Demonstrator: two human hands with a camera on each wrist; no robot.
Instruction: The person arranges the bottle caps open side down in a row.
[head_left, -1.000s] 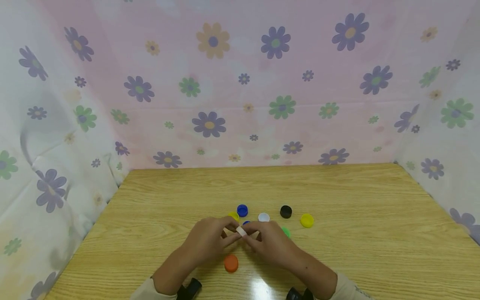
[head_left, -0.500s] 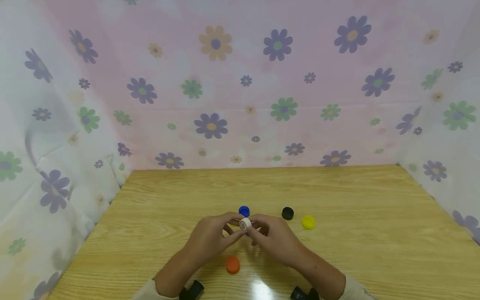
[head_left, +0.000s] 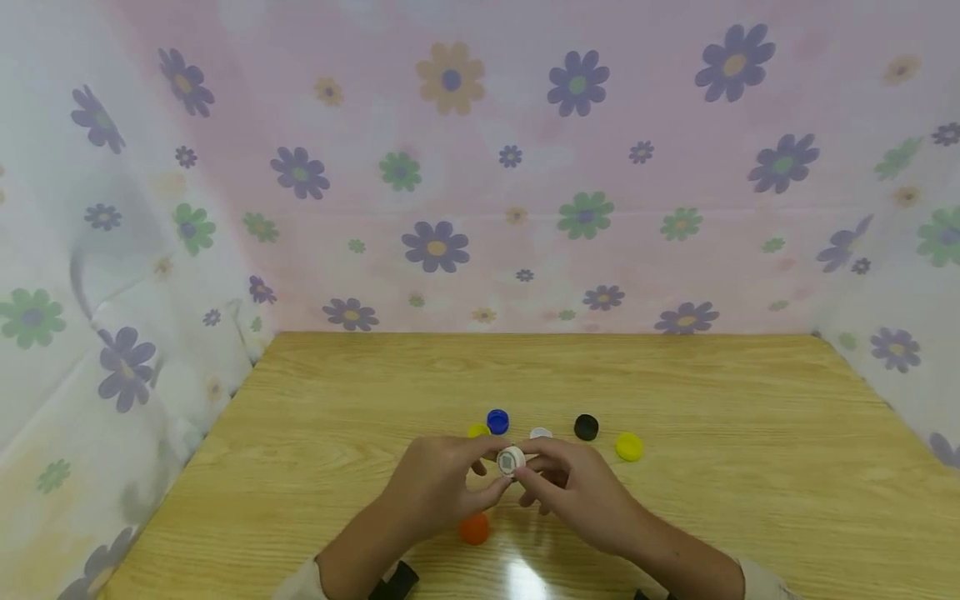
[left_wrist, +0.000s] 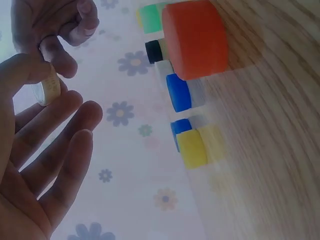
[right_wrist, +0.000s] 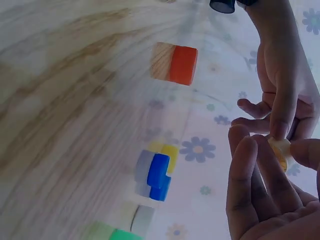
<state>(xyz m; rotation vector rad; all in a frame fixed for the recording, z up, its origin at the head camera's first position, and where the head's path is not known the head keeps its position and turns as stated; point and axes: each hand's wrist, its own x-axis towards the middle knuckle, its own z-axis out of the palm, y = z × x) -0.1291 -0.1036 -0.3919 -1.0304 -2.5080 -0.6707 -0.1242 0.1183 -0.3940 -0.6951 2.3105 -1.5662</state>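
Both hands meet over the table around a small white bottle cap (head_left: pixel 512 461), raised above the wood. Its flat face, with a dark square mark, is turned towards the head camera. My left hand (head_left: pixel 442 487) pinches the cap's left side between thumb and index finger. From the other side, the thumb and fingertips of my right hand (head_left: pixel 596 496) grip it too. In the left wrist view the cap (left_wrist: pixel 50 89) is seen by its ribbed edge, its other fingers spread loosely below. An orange cap (head_left: pixel 474 529) lies on the table just below the left hand.
Behind the hands on the wooden table (head_left: pixel 337 392) lie a blue cap (head_left: pixel 498 421), a yellow cap (head_left: pixel 478 431) and a partly hidden white cap (head_left: pixel 541 433). Further right are a black cap (head_left: pixel 587 427) and another yellow cap (head_left: pixel 629 447). A green cap (right_wrist: pixel 125 235) shows in the right wrist view.
The held white cap has turned from edge-on to show its marked face. The hands have shifted slightly right in the head view, which has itself moved. The caps on the table stay put.
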